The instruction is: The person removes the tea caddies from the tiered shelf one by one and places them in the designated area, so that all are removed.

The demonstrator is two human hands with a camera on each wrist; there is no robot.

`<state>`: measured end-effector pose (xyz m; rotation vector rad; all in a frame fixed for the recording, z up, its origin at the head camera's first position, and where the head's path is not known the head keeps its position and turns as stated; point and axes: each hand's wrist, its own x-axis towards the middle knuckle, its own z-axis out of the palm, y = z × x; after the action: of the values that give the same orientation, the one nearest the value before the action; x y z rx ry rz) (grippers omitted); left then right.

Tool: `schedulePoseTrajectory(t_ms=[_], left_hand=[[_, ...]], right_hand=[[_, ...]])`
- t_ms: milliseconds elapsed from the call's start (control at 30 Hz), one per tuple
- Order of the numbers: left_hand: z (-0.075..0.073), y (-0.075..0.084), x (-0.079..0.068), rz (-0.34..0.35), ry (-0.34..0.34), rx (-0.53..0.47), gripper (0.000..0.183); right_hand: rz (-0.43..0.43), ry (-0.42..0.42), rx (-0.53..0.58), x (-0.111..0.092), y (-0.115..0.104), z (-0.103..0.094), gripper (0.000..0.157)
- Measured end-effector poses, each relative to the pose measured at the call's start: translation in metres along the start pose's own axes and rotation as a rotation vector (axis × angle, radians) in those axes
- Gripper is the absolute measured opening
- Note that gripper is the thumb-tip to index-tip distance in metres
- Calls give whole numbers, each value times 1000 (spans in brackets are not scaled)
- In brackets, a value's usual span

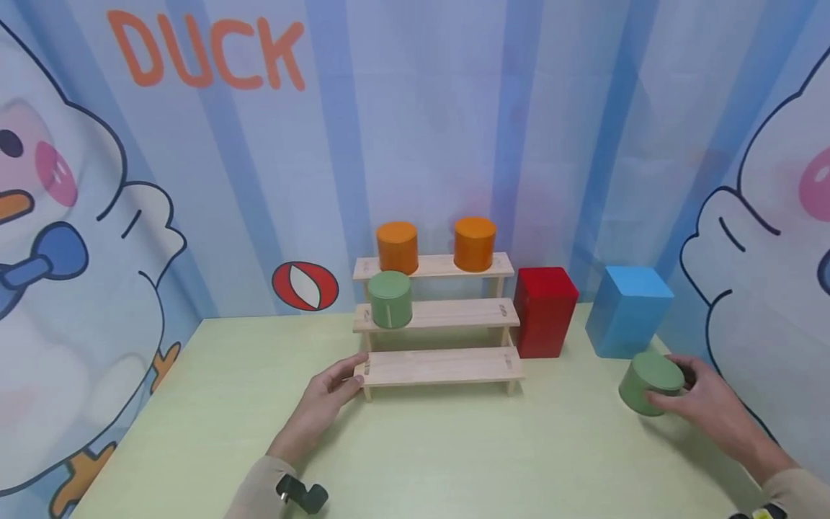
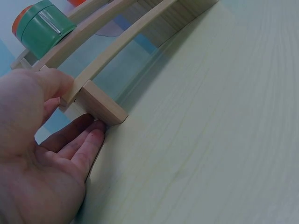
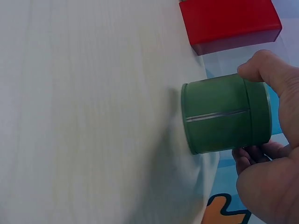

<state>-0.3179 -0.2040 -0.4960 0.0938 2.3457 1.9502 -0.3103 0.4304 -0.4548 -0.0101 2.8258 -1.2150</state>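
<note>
A three-step wooden shelf (image 1: 447,366) stands at the back of the table. My left hand (image 1: 327,393) grips the left end of its lowest step, with fingers beside the front leg (image 2: 105,102) in the left wrist view. On the middle step, at the left, sits a green tin (image 1: 391,301). Two orange tins (image 1: 398,249) (image 1: 475,245) occupy the top step, one near each end. Off to the right, my right hand (image 1: 716,411) holds a second green tin (image 1: 651,383) between thumb and fingers. This tin stays upright, and its silvery side seam shows in the right wrist view.
A tall red block (image 1: 547,313) stands right beside the shelf's right end. Farther right is a blue block (image 1: 627,313), just behind the held tin. Printed fabric walls (image 1: 421,130) border the pale table (image 1: 441,461) at the back and both sides.
</note>
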Motion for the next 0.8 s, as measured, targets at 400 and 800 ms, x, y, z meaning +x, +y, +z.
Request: schedulePoseTrajectory(t_ms=[400, 800], left_hand=[[2, 1, -1, -10, 14, 12, 46], [2, 1, -2, -13, 4, 30, 47]], right_hand=[[-72, 122, 4, -9, -40, -20, 106], [-182, 197, 39, -10, -112, -20, 103]])
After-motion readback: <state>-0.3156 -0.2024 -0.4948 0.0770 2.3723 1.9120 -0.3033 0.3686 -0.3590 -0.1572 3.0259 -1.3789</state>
